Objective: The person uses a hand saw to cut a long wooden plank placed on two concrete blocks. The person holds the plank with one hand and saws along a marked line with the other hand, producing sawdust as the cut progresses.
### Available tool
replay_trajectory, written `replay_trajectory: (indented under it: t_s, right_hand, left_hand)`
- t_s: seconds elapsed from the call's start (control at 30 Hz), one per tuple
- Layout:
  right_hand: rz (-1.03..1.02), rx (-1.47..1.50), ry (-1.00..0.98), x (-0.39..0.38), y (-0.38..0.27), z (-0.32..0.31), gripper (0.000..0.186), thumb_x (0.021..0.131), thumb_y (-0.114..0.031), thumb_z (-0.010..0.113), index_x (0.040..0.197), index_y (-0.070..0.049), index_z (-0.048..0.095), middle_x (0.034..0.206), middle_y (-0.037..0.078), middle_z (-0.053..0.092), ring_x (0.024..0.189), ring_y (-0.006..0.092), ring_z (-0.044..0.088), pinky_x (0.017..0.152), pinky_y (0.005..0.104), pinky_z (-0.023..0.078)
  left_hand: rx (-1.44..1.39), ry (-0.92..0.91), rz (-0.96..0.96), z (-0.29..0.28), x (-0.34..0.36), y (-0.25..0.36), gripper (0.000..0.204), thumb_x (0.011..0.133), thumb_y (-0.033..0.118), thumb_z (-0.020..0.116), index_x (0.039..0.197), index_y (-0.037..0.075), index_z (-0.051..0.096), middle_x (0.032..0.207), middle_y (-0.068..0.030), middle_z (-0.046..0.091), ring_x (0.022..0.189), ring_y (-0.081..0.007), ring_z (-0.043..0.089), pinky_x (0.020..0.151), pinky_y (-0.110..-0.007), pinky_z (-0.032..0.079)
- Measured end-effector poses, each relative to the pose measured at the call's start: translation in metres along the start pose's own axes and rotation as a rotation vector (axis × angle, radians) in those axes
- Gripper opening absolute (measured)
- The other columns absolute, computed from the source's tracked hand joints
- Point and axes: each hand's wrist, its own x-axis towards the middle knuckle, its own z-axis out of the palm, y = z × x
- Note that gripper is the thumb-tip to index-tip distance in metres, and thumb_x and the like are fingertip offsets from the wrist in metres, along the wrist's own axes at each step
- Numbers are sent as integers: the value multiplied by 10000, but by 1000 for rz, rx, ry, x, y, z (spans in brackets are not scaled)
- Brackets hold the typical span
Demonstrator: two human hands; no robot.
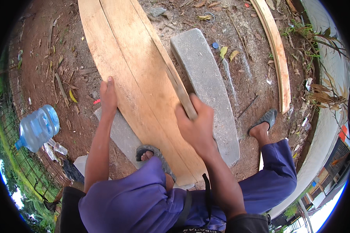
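Observation:
A wide pale wooden board with long lines along it slants away from me across two grey concrete blocks. My left hand grips the board's left edge, thumb on top. Along the right edge, my right hand is closed on a narrow greyish-brown wooden stick, slightly blurred. My left foot in a dark sandal is on the lower part of the board.
A blue water jug lies at left near wire mesh. Long wooden strips lie at right beside a pale wall. My other sandalled foot stands right of the blocks on dirt littered with leaves.

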Motion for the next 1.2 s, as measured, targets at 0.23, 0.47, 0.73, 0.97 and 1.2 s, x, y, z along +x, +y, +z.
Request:
replay_trajectory:
  t_s: [0.23, 0.47, 0.73, 0.97, 1.2]
  right_hand:
    - [45, -63, -27, -101, -13, -60, 134, 800, -54, 745, 806, 6, 625, 596, 141, 601, 494, 251, 636, 484, 348, 480]
    - [82, -33, -20, -87, -8, -53, 139, 824, -61, 721, 790, 17, 611, 596, 160, 587, 494, 231, 611, 498, 354, 467]
    - [21, -4, 8, -70, -12, -44, 200, 837, -72, 706, 733, 5, 554, 598, 157, 555, 501, 239, 567, 496, 360, 423]
    - [143, -43, -20, -134, -17, -83, 169, 824, -16, 692, 717, -5, 562, 572, 68, 509, 505, 104, 482, 477, 307, 379]
    - [68, 93, 8, -9, -5, -9, 219, 886, -70, 663, 752, 3, 506, 568, 94, 440, 579, 59, 417, 489, 324, 370]
  left_hand:
    - [-62, 10, 36, -2, -5, -1, 408, 1082, 390, 478, 937, 13, 534, 886, -39, 494, 830, -144, 441, 794, -326, 406]
    - [-130, 5, 42, 0, -7, 4, 409, 1088, 372, 466, 1036, -18, 579, 972, -77, 576, 903, -152, 495, 843, -344, 424]
    - [-68, -8, -20, -2, -2, 3, 435, 1081, 391, 477, 1080, -30, 586, 1003, -96, 612, 933, -160, 525, 865, -346, 436]
    - [-107, 60, 18, -1, -13, 6, 432, 1075, 382, 500, 863, 6, 497, 852, -56, 499, 821, -144, 439, 770, -339, 406]
    - [-171, 30, 34, 3, -11, 19, 455, 1076, 379, 500, 786, 32, 447, 776, -29, 432, 759, -134, 389, 716, -339, 390]
